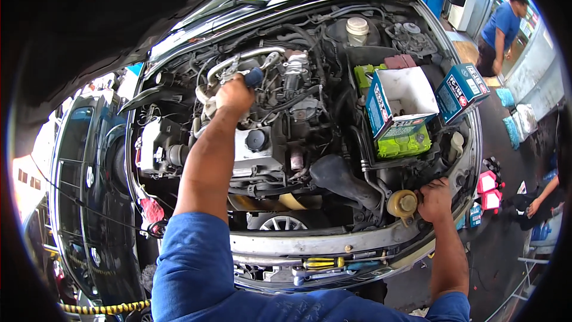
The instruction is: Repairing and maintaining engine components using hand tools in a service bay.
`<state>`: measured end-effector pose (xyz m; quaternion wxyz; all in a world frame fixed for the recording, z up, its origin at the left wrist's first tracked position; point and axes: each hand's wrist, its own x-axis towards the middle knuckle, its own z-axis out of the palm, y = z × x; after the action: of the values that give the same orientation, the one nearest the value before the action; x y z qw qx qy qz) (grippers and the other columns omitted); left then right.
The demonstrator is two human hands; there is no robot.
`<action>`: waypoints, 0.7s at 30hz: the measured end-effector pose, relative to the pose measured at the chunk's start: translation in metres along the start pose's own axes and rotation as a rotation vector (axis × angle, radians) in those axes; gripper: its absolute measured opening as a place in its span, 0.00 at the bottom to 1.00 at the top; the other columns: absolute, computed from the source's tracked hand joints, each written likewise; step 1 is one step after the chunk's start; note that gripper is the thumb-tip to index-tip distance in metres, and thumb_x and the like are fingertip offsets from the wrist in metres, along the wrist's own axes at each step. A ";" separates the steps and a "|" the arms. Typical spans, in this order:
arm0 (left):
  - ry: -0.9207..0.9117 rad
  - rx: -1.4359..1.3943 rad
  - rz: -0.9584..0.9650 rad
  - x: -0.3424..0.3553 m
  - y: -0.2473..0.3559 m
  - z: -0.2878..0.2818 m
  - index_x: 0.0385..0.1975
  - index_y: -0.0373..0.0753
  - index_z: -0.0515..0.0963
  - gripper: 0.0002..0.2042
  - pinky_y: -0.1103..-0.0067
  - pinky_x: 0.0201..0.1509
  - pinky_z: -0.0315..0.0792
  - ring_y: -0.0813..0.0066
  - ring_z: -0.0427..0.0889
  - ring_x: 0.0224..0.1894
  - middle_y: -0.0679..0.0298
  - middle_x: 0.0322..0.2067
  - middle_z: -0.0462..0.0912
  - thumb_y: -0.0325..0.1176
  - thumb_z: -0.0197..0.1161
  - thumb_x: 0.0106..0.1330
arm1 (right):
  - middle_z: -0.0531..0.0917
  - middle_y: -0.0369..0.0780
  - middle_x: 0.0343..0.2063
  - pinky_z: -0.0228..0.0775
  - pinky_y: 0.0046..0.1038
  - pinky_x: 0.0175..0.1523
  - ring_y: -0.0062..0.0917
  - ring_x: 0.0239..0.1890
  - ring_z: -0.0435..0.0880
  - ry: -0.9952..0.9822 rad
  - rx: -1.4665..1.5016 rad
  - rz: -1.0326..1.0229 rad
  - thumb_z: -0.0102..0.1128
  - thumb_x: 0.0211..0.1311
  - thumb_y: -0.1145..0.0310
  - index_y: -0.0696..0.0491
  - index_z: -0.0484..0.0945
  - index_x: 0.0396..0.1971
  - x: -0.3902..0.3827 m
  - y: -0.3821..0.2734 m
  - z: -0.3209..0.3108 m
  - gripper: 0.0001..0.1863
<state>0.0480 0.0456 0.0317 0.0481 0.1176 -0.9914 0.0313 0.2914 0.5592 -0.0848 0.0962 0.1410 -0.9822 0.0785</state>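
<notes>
Reaching over the middle of the car engine [256,143], my left hand [235,95] is closed around a dark blue, rounded thing [254,77], which looks like a small cylinder; its exact kind is unclear. Metal pipes and hoses surround that hand. My right hand [435,200] is at the front right of the engine bay, right beside a yellowish round fluid reservoir [402,204]. Its fingers are curled down, and whatever they grip is hidden. A black oil filler cap [256,139] sits on the silver engine cover below my left hand.
An open carton [411,92] stands on the green-topped battery [405,145], with a blue box [462,92] beside it. Yellow-handled screwdrivers [323,263] lie along the front crossmember. One person [503,30] is at the upper right; another person's arm [543,195] shows at the right edge.
</notes>
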 end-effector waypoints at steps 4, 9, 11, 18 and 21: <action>-0.051 -0.096 -0.028 -0.009 0.009 -0.009 0.52 0.37 0.73 0.22 0.63 0.56 0.76 0.50 0.84 0.51 0.46 0.46 0.85 0.44 0.61 0.64 | 0.82 0.42 0.19 0.64 0.38 0.49 0.37 0.30 0.80 0.009 0.017 -0.023 0.66 0.51 0.66 0.53 0.78 0.13 0.005 -0.002 -0.002 0.12; 0.068 -0.322 -0.093 -0.013 -0.002 -0.006 0.50 0.38 0.75 0.22 0.60 0.57 0.75 0.45 0.82 0.51 0.43 0.45 0.84 0.48 0.61 0.65 | 0.83 0.42 0.19 0.64 0.38 0.51 0.36 0.30 0.81 -0.022 -0.058 -0.001 0.66 0.53 0.64 0.52 0.80 0.13 0.004 -0.002 0.001 0.13; 0.150 -0.432 -0.141 -0.017 -0.011 -0.009 0.48 0.36 0.75 0.22 0.58 0.56 0.75 0.43 0.82 0.50 0.41 0.44 0.84 0.49 0.61 0.64 | 0.83 0.42 0.19 0.65 0.37 0.51 0.36 0.30 0.80 -0.022 -0.057 -0.008 0.66 0.54 0.64 0.52 0.80 0.13 0.002 -0.003 0.001 0.14; 0.074 -0.626 -0.053 -0.110 -0.029 -0.036 0.48 0.31 0.76 0.25 0.61 0.54 0.75 0.43 0.83 0.48 0.41 0.42 0.84 0.48 0.65 0.62 | 0.83 0.44 0.21 0.65 0.38 0.52 0.38 0.33 0.80 -0.087 -0.069 0.051 0.64 0.57 0.65 0.53 0.80 0.15 -0.011 -0.005 -0.003 0.13; 0.096 -0.972 0.043 -0.147 -0.061 -0.007 0.48 0.31 0.77 0.22 0.70 0.53 0.76 0.57 0.86 0.45 0.49 0.41 0.86 0.42 0.71 0.61 | 0.84 0.45 0.26 0.64 0.39 0.56 0.38 0.38 0.81 -0.077 -0.112 0.038 0.63 0.59 0.63 0.52 0.82 0.20 -0.003 -0.005 0.005 0.11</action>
<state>0.2055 0.0206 0.0268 0.1426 0.0595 -0.8902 -0.4286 0.2945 0.5542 -0.0893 0.0646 0.1196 -0.9905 0.0196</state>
